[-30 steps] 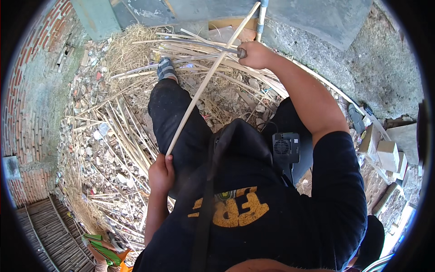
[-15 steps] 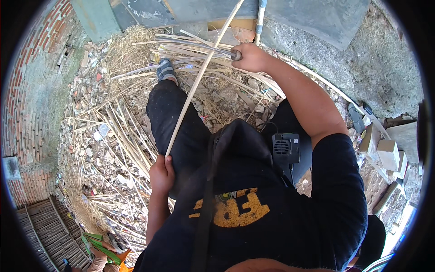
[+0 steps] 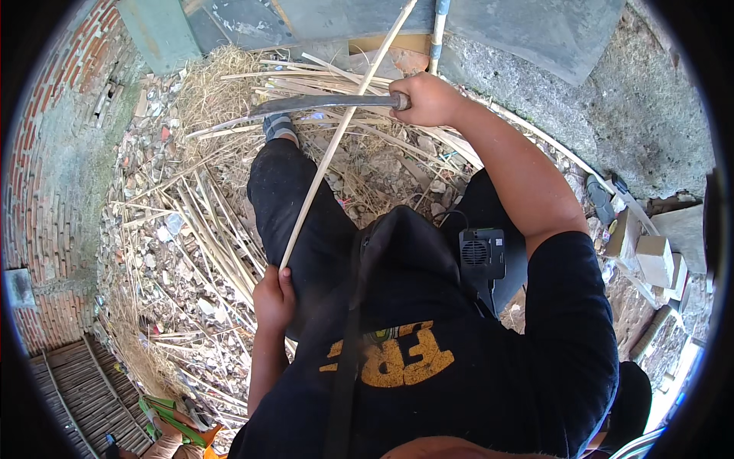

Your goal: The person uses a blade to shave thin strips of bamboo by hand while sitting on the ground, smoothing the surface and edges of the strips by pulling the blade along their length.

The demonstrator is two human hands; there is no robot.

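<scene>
Bamboo stick [image 3: 336, 145], long and pale, runs from my left hand [image 3: 274, 297] up and away across my left thigh toward the grey wall at the far side. My left hand is clenched around the stick's near end, just beside my knee, so that end is hidden inside my grip. Close to my chest a small black box with a round grille [image 3: 482, 252] hangs on a dark strap.

Farther out, the stick passes over my black trouser leg and beside my grey shoe [image 3: 279, 126], which rests on the ground among the litter. My right hand [image 3: 428, 99] is stretched out beyond the shoe, clenched on the handle of a long curved blade [image 3: 325, 103]. The blade lies crosswise, pointing to my left, and crosses the stick; whether the edge touches the stick I cannot tell.

All around on the ground lie split bamboo strips [image 3: 191, 222], dry straw and rubble. A curved brick wall [image 3: 46, 191] bounds the ground on my left. Cardboard boxes [image 3: 650, 252] sit near the ground's right edge.
</scene>
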